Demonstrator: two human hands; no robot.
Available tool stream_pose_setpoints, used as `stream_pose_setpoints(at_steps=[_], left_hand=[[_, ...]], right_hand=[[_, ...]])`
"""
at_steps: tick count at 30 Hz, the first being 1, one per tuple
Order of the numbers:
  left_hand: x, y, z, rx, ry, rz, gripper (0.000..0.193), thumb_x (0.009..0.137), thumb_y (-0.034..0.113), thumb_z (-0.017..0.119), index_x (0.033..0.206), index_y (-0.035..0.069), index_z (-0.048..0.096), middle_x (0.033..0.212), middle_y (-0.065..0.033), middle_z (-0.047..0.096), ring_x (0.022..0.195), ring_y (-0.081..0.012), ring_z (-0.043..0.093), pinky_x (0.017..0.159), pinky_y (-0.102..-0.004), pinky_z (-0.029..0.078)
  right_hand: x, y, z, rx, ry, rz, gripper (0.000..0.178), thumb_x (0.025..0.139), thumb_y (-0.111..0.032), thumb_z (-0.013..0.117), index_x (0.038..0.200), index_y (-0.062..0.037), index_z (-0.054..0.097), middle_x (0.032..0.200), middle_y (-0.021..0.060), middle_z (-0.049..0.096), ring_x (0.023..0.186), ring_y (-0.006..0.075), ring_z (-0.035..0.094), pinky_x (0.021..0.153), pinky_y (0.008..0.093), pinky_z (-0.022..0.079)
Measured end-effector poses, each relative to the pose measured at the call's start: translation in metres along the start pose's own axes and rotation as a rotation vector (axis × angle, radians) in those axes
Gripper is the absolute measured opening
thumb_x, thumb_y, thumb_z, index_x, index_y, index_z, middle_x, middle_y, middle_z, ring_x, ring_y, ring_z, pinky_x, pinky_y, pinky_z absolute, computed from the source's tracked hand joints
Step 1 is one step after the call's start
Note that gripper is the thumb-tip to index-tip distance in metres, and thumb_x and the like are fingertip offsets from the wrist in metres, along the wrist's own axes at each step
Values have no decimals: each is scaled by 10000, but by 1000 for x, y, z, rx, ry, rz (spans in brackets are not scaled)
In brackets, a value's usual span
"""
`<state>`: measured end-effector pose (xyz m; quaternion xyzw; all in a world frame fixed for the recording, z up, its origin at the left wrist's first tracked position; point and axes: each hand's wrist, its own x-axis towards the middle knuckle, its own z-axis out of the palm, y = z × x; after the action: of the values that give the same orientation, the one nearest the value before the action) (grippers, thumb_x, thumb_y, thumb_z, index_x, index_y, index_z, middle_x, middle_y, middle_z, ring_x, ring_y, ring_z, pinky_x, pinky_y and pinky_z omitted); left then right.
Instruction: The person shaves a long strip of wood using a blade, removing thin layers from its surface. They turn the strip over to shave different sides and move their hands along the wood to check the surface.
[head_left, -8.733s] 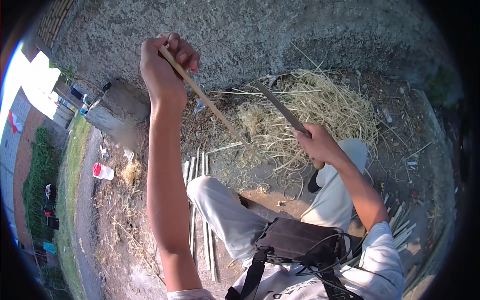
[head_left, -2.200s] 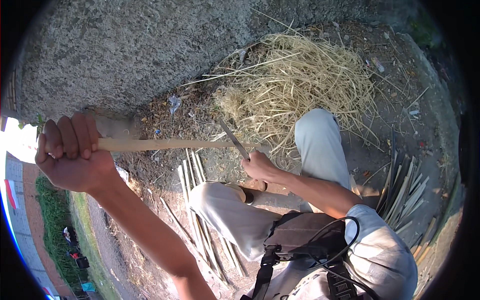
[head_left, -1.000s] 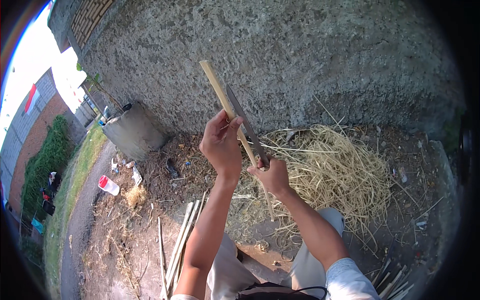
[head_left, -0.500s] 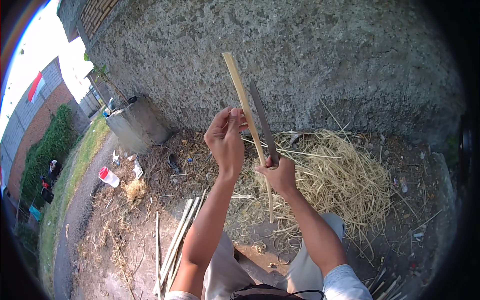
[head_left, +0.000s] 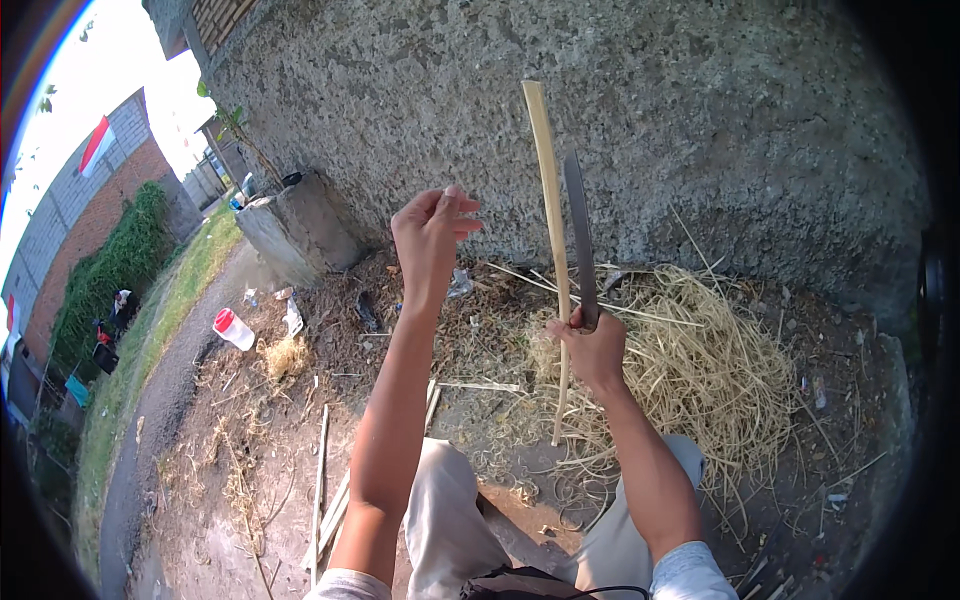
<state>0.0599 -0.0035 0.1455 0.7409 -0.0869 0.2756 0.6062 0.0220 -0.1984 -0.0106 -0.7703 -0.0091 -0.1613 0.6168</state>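
By the grey path [head_left: 165, 430] sits a red-topped whitish plastic container [head_left: 234, 330], contents unclear, left hand [head_left: 430, 222] loosely curled, right hand [head_left: 597, 350] gripping a pale wooden strip [head_left: 552, 200] and dark metal blade [head_left: 580, 230].

This is an outdoor pathside spot: a rough wall [head_left: 480, 100] at twelve o'clock, bright sky [head_left: 90, 70] at ten, grass [head_left: 180, 310] at nine, grey path [head_left: 162, 420] at eight.

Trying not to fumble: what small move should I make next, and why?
Probably bring your left hand to the pale strip and grip it: that hand looks empty and stands apart, while your right hand holds both the strip and the dark blade, so the blade likely can't move freely yet.
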Motion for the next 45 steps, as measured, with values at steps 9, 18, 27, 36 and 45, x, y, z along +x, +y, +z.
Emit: stream_pose_setpoints(at_steps=[9, 18, 27, 36, 45], left_hand=[[-71, -99, 39, 348, -214, 60, 539, 937, 258, 693, 1366, -7, 502, 1331, -203, 589, 1169, -314, 623, 926, -430, 522], [-103, -102, 44, 425, -654, -49, 661, 862, 343, 774, 1380, 30, 508, 1337, -181, 606, 1261, -312, 575, 1016, -467, 499], [-91, -123, -29, 693, -450, -80, 680, 838, 335, 786, 1391, 64, 497, 1418, -172, 530, 1339, -331, 483, 1122, -463, 366], [-59, -145, -89, 197, 348, -325, 776, 922, 399, 708, 1472, 1, 332, 1472, -278, 370, 1332, -367, 438, 987, -518, 468], [-58, -160, -92, 181, 190, -606, 691, 924, 328, 713, 1424, -38, 409, 1296, -205, 553, 1051, -246, 642, 712, -321, 559]], right_hand=[[17, -9, -30, 417, 297, 48, 392, 809, -84, 836, 824, -97, 444, 705, 35, 610, 520, 74, 540, 457, 248, 421], [23, 1, -28, 738, 429, -46, 386, 841, -65, 805, 832, -117, 423, 716, 19, 571, 523, 66, 510, 485, 225, 424], [45, 23, -123, 1025, 802, 71, 148, 921, -128, 728, 910, -38, 611, 783, 11, 590, 569, 48, 449, 527, 220, 428], [41, 66, -209, 1109, 910, 24, 188, 959, -198, 681, 898, -34, 613, 717, -18, 509, 575, 78, 442, 571, 236, 439], [42, 77, -212, 1129, 832, 36, 193, 959, -201, 678, 908, -29, 607, 688, -31, 477, 559, 78, 456, 576, 227, 454]])
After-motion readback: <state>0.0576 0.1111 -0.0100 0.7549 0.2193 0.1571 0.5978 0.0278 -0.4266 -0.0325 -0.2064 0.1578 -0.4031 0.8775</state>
